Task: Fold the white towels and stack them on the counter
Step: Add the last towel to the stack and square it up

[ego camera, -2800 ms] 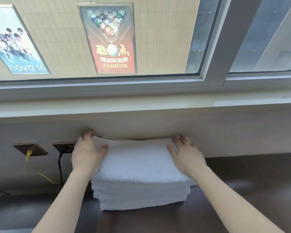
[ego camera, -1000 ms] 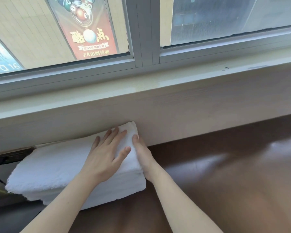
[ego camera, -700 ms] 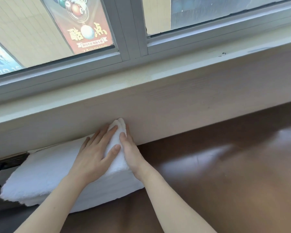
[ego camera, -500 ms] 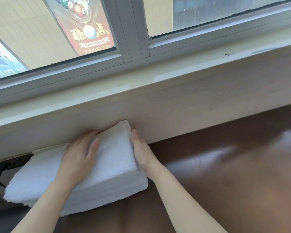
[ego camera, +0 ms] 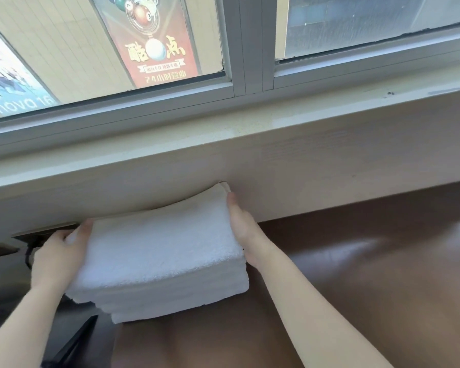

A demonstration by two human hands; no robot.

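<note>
Head view: left hand (ego camera: 55, 257) and right hand (ego camera: 246, 235) press straight fingers (ego camera: 233, 208) against towels (ego camera: 160, 251) (brown counter (ego camera: 369, 288), under window (ego camera: 252, 49))

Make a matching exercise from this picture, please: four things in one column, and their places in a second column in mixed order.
Things
1. left hand
2. right hand
3. stack of white towels
4. red billiards poster

Places
A. behind the window
B. on the brown counter, against the wall panel
C. against the stack's right side
D. at the stack's left end

Pairs: 1-D, 2-C, 3-B, 4-A
</note>
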